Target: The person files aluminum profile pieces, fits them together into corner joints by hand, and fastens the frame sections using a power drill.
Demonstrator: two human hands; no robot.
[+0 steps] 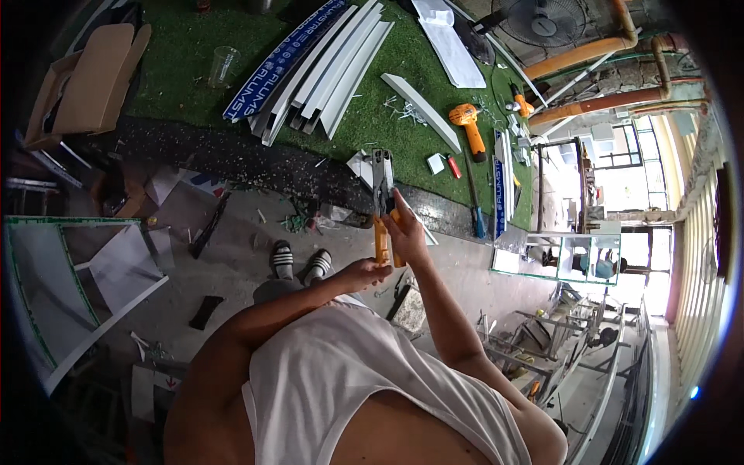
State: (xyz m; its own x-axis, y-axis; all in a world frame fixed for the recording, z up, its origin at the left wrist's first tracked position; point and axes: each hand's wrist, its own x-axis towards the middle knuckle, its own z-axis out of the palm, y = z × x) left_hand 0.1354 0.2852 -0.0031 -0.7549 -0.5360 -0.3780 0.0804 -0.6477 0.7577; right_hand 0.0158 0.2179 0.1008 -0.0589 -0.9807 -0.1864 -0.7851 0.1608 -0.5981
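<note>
1 orange-handled tool (382, 200) points lengthwise away beside a white piece (359, 166), right hand (409, 232) gripping it, left hand (367, 274) gripping nearer its handle ends

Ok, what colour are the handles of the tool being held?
Yellow-orange handles, best in the head view.

Grey floor (473, 267), scraps (294, 222) scattered. Counter (182, 46) has green turf top, dark speckled edge. Green-trimmed pale frame (46, 271) at left; green-trimmed cabinet (575, 257) at right. Metal frames (608, 376) piled lower right. Orange pipes (593, 107) upper right. Windows (649, 147) bright with daylight; left side dim.
</note>
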